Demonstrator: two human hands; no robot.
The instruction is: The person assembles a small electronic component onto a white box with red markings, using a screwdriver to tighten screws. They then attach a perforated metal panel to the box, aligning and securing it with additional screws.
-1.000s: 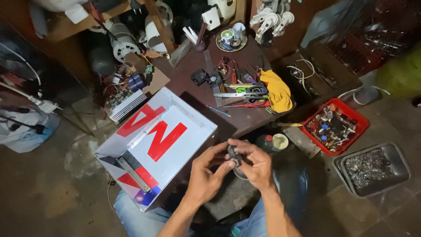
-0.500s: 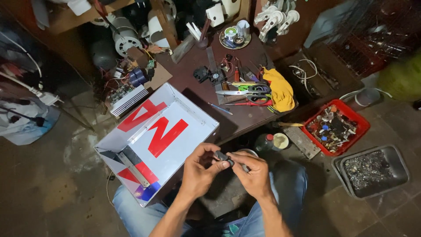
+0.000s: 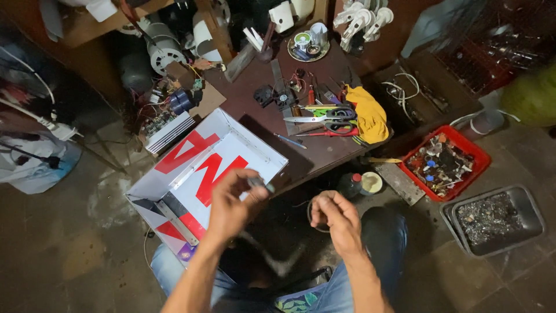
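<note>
Cluttered dark-wood workbench point(image 3: 249, 110) ahead; left hand point(image 3: 231, 206) pinches a small grey metal part point(image 3: 260, 185) above the white-and-red box point(image 3: 197, 174), right hand point(image 3: 336, 223) curls on thin wire point(image 3: 310, 214). Better steady both wrists, grip lightly.

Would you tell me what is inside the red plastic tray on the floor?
The red tray holds a jumbled heap of small dark, blue and metallic parts. Whatever lies under the heap, and the tray's bottom, is covered.
</note>
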